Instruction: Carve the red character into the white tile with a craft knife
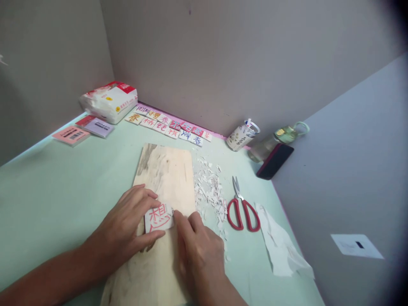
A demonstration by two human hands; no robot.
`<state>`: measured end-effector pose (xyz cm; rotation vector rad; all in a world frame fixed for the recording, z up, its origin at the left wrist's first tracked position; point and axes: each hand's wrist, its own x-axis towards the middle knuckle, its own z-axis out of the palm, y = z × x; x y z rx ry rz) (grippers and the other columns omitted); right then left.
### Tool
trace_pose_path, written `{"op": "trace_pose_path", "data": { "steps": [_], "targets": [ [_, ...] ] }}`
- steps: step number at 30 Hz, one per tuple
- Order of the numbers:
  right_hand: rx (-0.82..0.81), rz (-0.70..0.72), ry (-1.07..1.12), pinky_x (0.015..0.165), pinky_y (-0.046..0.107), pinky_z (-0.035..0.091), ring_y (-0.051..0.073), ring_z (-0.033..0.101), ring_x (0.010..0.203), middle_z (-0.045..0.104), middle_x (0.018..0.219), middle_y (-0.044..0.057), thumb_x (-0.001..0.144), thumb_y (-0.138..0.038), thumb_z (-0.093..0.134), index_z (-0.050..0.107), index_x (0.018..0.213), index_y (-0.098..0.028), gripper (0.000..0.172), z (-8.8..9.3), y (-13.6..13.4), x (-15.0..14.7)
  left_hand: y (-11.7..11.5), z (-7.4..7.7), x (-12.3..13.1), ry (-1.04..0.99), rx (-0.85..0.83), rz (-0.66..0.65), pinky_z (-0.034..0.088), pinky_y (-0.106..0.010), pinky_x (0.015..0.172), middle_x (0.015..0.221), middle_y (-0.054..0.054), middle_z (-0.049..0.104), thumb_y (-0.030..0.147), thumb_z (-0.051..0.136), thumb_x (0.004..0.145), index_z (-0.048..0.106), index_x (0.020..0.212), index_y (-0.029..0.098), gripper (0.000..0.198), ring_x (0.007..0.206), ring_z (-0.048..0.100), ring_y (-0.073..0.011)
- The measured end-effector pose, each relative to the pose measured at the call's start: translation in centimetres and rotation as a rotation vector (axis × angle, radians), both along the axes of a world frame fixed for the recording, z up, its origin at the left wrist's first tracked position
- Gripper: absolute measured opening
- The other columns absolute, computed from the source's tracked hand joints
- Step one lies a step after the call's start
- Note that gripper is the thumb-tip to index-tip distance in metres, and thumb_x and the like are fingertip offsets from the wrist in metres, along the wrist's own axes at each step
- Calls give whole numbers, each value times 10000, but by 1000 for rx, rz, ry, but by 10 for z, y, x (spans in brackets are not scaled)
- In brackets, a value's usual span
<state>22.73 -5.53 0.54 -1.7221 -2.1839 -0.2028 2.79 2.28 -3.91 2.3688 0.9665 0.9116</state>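
Observation:
On the wooden board (172,165) lies a small white carving block (159,217) with a red Chinese character drawn on it. My left hand (132,221) grips this block, fingers at its far edge and thumb along the near edge. My right hand (200,246) is closed around a carving knife; only its small metal tip (173,211) shows, at the block's right edge. The handle is hidden inside the fist. Pale shavings (208,187) are scattered on the green table right of the board.
Red-handled scissors (237,208) and a crumpled tissue (282,246) lie at the right. Farther back are rows of character tiles (172,125), a tissue pack (111,102), packaged blocks (72,136), a pen can (239,136), a bottle (264,146) and a phone (276,161) near the walls.

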Motion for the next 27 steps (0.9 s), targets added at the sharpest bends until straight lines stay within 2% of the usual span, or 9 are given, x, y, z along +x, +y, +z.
{"op": "trace_pose_path", "data": {
  "steps": [8, 12, 14, 17, 20, 23, 25, 27],
  "targets": [
    [-36, -14, -14, 466, 295, 263, 142, 537, 490, 631, 781, 22, 830, -48, 517, 652, 1217, -190, 433, 4, 4, -1, -2, 4, 2, -22, -20, 12, 465, -456, 1010, 1183, -67, 589, 342, 667, 953, 546, 1201, 246, 293, 1233, 522, -313],
    [-52, -69, 11, 455, 287, 223, 134, 490, 470, 616, 783, 32, 875, -52, 473, 678, 1114, -176, 339, 2, 19, 6, -7, 3, 4, -17, 28, -33, 425, -468, 1067, 1176, -69, 596, 336, 668, 954, 536, 1189, 247, 284, 1243, 516, -309],
    [-74, -67, 138, 473, 273, 280, 148, 537, 521, 624, 821, 42, 934, -70, 410, 675, 1131, -177, 347, 2, 26, 11, -9, 2, 4, -9, 39, -45, 391, -479, 1108, 1186, -71, 595, 347, 684, 949, 537, 1198, 244, 307, 1238, 518, -306],
    [-140, -47, 404, 607, 271, 432, 182, 634, 708, 643, 897, 52, 1014, -146, 392, 639, 1238, -186, 336, 4, 29, 18, -11, 1, 2, -16, 7, -60, 332, -493, 1166, 1185, -61, 595, 364, 677, 961, 539, 1237, 249, 329, 1214, 535, -288],
    [-226, -46, 611, 715, 281, 467, 185, 622, 800, 627, 898, 38, 1022, -194, 444, 648, 1144, -203, 238, 8, 24, 22, -13, 3, 1, -22, 3, -45, 304, -503, 1196, 1210, -64, 603, 362, 646, 976, 536, 1261, 256, 323, 1265, 520, -292],
    [-348, -70, 755, 685, 271, 436, 169, 572, 767, 600, 876, 19, 991, -213, 500, 629, 995, -210, 129, 12, 19, 19, -17, 5, 3, -29, 4, 9, 396, -480, 1149, 1242, -65, 601, 349, 635, 969, 540, 1256, 267, 313, 1294, 520, -302],
    [-453, -101, 852, 646, 263, 413, 157, 540, 720, 580, 836, -2, 951, -239, 580, 603, 936, -211, 39, 14, 16, 15, -21, 5, 3, -24, -36, 42, 510, -408, 1040, 1213, -46, 594, 326, 601, 974, 543, 1263, 282, 298, 1201, 599, -269],
    [-516, -117, 928, 632, 258, 406, 147, 517, 690, 561, 797, -20, 900, -252, 668, 601, 902, -210, 79, 16, 15, 9, -24, 4, 4, -11, -69, 72, 582, -332, 904, 1176, -27, 583, 323, 571, 978, 550, 1272, 298, 295, 1077, 670, -230]
  ]
}}
